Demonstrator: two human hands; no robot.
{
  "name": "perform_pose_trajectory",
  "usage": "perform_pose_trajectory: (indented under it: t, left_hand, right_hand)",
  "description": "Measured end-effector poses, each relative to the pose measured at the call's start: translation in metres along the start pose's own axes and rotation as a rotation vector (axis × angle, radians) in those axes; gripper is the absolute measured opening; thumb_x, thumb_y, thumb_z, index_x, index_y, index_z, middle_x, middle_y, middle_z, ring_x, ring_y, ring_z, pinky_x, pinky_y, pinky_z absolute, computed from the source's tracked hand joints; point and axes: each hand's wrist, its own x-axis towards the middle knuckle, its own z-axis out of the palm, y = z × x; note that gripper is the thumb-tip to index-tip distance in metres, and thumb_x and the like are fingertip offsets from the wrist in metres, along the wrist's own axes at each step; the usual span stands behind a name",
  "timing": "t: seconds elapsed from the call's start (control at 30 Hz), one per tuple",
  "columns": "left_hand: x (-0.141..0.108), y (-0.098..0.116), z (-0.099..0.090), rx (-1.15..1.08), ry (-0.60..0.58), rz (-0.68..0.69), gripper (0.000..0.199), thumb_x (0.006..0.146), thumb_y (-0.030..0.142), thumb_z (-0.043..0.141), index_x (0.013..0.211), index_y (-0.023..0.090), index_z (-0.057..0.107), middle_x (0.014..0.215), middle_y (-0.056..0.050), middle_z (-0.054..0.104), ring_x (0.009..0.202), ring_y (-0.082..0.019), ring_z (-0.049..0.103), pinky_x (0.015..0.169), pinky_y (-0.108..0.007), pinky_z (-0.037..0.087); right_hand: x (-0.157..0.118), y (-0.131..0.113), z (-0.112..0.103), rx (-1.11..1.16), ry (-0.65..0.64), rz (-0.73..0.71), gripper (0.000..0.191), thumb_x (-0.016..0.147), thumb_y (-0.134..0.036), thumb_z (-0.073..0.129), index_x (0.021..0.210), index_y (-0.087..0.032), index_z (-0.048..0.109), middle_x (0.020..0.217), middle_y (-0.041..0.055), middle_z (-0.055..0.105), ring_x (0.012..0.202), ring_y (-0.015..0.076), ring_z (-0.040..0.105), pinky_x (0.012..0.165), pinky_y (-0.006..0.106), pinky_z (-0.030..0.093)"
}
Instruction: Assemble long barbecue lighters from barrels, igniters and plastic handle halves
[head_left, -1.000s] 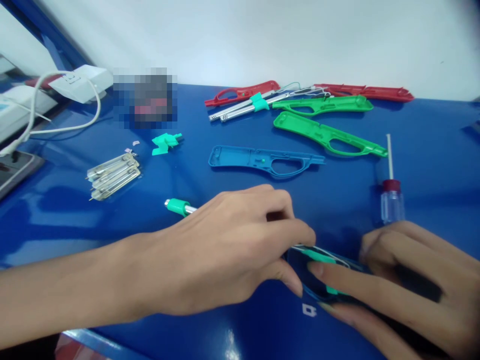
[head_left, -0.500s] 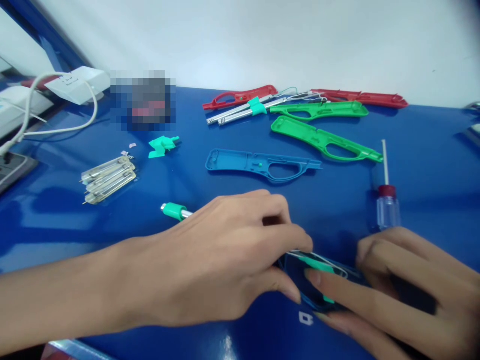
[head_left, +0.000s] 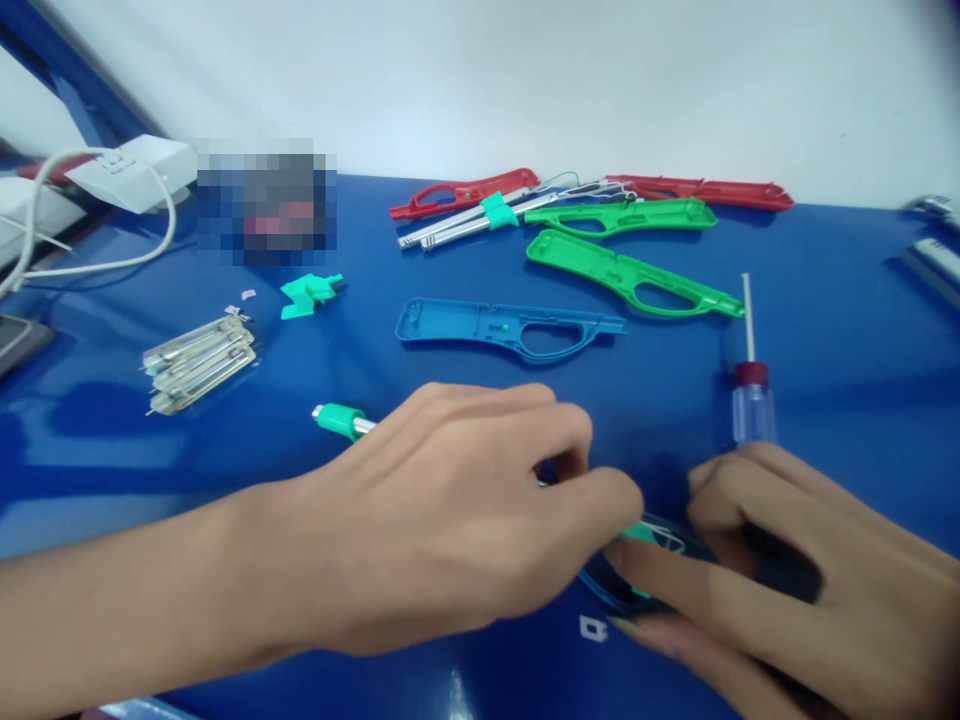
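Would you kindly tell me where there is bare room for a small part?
Bare patches lie between the clear tubes and blue shell, and right of the screwdriver. It is crowded at the back, where red shells, metal rods and green shells sit close, and where the left hand and right hand cover much of a blue assembly.

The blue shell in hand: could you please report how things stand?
Right hand gripping shell. Left hand close against it. Shell mostly hidden by hands. Screwdriver just beyond right.

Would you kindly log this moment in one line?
right hand: holding blue casing, finger across green part | left hand: at casing, contact hidden | screwdriver: beyond right hand
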Motion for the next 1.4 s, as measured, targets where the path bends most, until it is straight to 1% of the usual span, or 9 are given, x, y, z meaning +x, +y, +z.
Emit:
perform_pose_trajectory:
  t: [0.17,0.23,0.33,0.5,0.7,0.83,1.03,1.27,1.4]
  left_hand:
    - [0.002,0.007,0.002,0.085,0.092,0.028,0.042,0.098,0.005,0.039,0.085,0.017,0.077,0.079,-0.003,0.073,0.064,-0.016,0.059,0.055,-0.029,0.045]
    - [0.003,0.01,0.004,0.104,0.149,0.05,0.042,0.098,0.003,0.039,0.079,0.016,0.074,0.076,-0.003,0.073,0.063,-0.015,0.06,0.058,-0.028,0.049]
    - [0.006,0.012,0.006,0.148,0.226,0.069,0.043,0.096,0.001,0.04,0.067,0.017,0.068,0.067,-0.003,0.068,0.057,-0.014,0.057,0.056,-0.027,0.051]
    - [0.012,0.011,0.008,0.142,0.275,0.099,0.043,0.091,-0.001,0.037,0.059,0.019,0.059,0.059,-0.001,0.059,0.05,-0.014,0.053,0.05,-0.026,0.05]
    - [0.005,0.008,0.008,0.025,0.168,0.04,0.033,0.096,0.001,0.044,0.084,0.015,0.071,0.081,-0.003,0.072,0.067,-0.015,0.062,0.065,-0.027,0.056]
    - [-0.003,0.005,0.006,-0.111,0.108,-0.011,0.03,0.091,-0.004,0.05,0.097,0.012,0.074,0.085,-0.002,0.071,0.073,-0.014,0.061,0.063,-0.026,0.052]
    - [-0.009,0.003,0.001,-0.266,0.099,-0.087,0.022,0.102,0.012,0.06,0.116,0.013,0.076,0.102,-0.003,0.076,0.087,-0.015,0.07,0.076,-0.027,0.056]
    - [-0.009,0.003,0.004,-0.276,0.136,-0.106,0.022,0.1,0.005,0.059,0.107,0.01,0.08,0.097,-0.004,0.076,0.082,-0.014,0.07,0.07,-0.025,0.054]
    - [-0.008,0.0,0.004,-0.281,0.121,-0.068,0.023,0.099,0.005,0.058,0.106,0.01,0.08,0.095,-0.005,0.076,0.081,-0.015,0.07,0.071,-0.026,0.054]
  right_hand:
    - [0.007,-0.002,-0.007,-0.022,-0.022,-0.043,0.017,0.1,-0.019,0.053,0.108,-0.029,0.064,0.09,0.0022,0.04,0.075,0.0197,0.046,0.052,0.029,0.035]
    - [0.011,-0.003,-0.01,-0.073,-0.055,-0.071,0.009,0.102,-0.021,0.051,0.101,-0.026,0.058,0.09,0.0017,0.038,0.074,0.0197,0.045,0.052,0.029,0.033]
    - [0.015,-0.004,-0.013,-0.146,-0.119,-0.113,0.014,0.106,-0.023,0.046,0.092,-0.024,0.047,0.089,0.0007,0.035,0.072,0.0181,0.046,0.05,0.028,0.029]
    - [0.013,-0.003,-0.007,-0.075,-0.028,-0.076,0.018,0.109,-0.027,0.042,0.096,-0.025,0.054,0.088,0.0012,0.037,0.071,0.0187,0.045,0.049,0.029,0.027]
    - [0.011,-0.002,-0.008,-0.057,-0.037,-0.083,0.026,0.113,-0.029,0.038,0.095,-0.024,0.056,0.088,0.0015,0.038,0.071,0.0183,0.048,0.048,0.03,0.03]
    - [0.009,0.001,-0.008,-0.013,-0.053,-0.085,0.026,0.114,-0.034,0.041,0.11,-0.028,0.067,0.089,0.0017,0.045,0.072,0.0169,0.052,0.052,0.026,0.041]
    - [0.006,0.002,-0.002,0.022,0.013,-0.083,0.023,0.112,-0.03,0.048,0.105,-0.027,0.07,0.087,0.0028,0.051,0.073,0.0185,0.054,0.056,0.029,0.045]
    - [0.011,0.005,-0.009,0.05,-0.053,-0.12,0.021,0.112,-0.03,0.05,0.107,-0.027,0.071,0.089,0.0036,0.052,0.078,0.0183,0.054,0.061,0.025,0.048]
    - [0.012,0.005,-0.009,0.067,-0.025,-0.063,0.026,0.107,-0.046,0.06,0.098,-0.026,0.074,0.08,0.0037,0.053,0.074,0.0205,0.055,0.062,0.027,0.048]
